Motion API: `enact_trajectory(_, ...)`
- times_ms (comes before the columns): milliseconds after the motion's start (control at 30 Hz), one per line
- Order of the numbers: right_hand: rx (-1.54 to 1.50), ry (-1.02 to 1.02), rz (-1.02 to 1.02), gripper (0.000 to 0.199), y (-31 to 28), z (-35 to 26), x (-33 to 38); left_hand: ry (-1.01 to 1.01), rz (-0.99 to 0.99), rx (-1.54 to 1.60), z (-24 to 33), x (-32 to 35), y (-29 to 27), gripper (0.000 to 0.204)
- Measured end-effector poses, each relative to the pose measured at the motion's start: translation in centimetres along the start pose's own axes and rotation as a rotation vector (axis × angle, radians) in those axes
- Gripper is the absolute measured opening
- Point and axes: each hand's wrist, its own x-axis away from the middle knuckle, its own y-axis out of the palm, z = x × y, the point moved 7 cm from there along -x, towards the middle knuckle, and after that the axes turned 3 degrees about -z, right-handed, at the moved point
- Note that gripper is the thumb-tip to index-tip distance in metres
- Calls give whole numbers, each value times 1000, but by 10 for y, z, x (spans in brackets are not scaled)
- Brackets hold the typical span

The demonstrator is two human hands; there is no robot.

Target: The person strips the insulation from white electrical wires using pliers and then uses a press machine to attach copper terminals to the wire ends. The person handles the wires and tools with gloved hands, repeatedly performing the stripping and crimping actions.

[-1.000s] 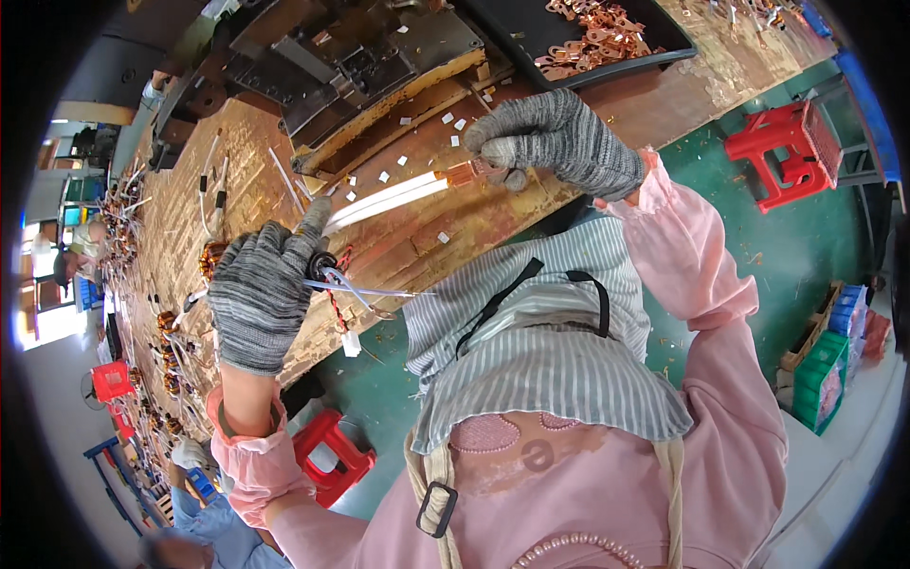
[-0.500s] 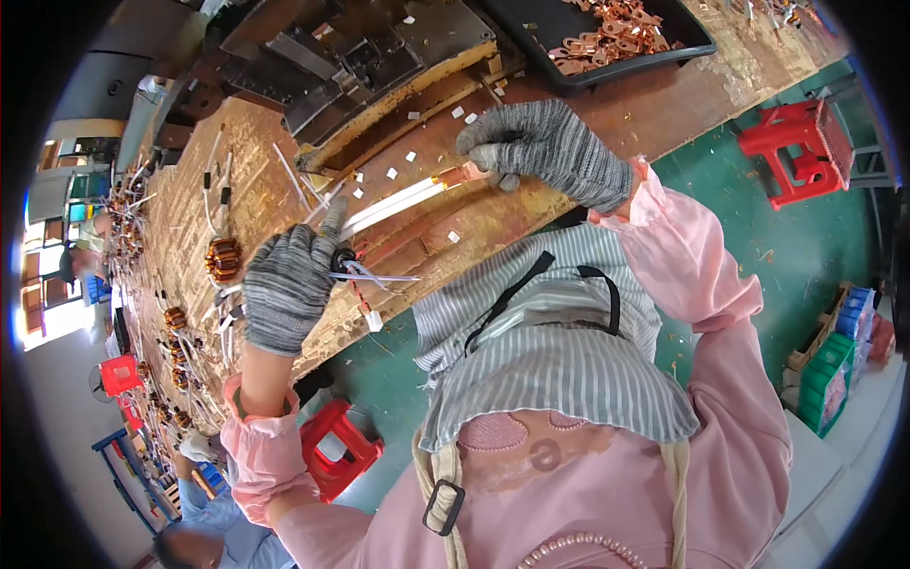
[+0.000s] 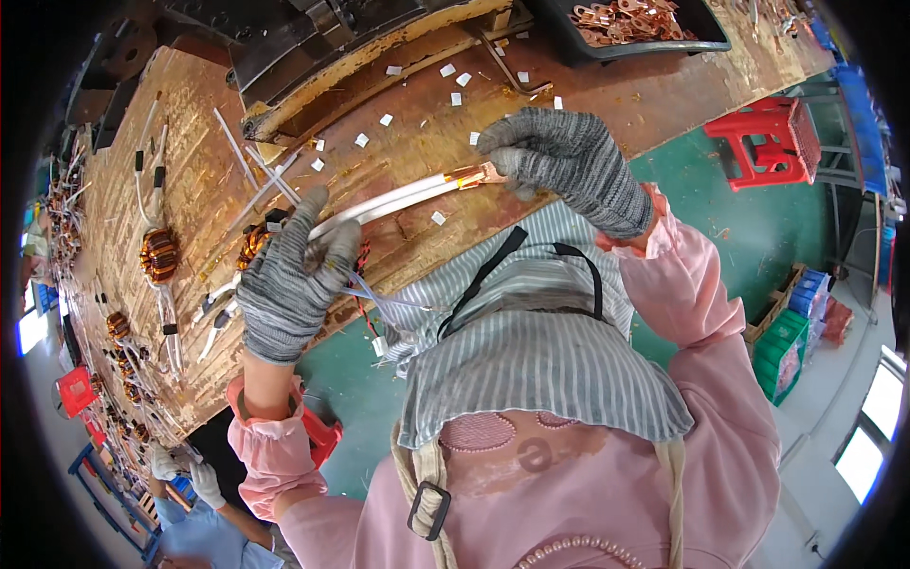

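Two hands [image 3: 287, 294] [image 3: 580, 175] apart, right fingers [image 3: 512, 133] curled.

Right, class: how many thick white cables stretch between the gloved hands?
2: side by side between the left hand and right hand, an upper cable and a lower cable; the hands may hide more.

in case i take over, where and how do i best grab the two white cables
Probably at their free middle, from the striped apron side, pinching both white cables together: they run side by side, only slightly bent, between the left hand and the right hand, which pinches the copper end. The dark machine beyond makes the far side look tighter.
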Motion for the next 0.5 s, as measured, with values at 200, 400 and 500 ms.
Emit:
enact_trajectory(200,41,-20,44,18,-3,-1,0,405,56,-282,13,1,2,39)
enact_trajectory(400,74,-115,53,17,-2,0,-4,494,72,-268,24,3,-4,34)
enact_trajectory(500,11,-93,32,17,2,4,-5,507,117,-211,18,7,-7,33)
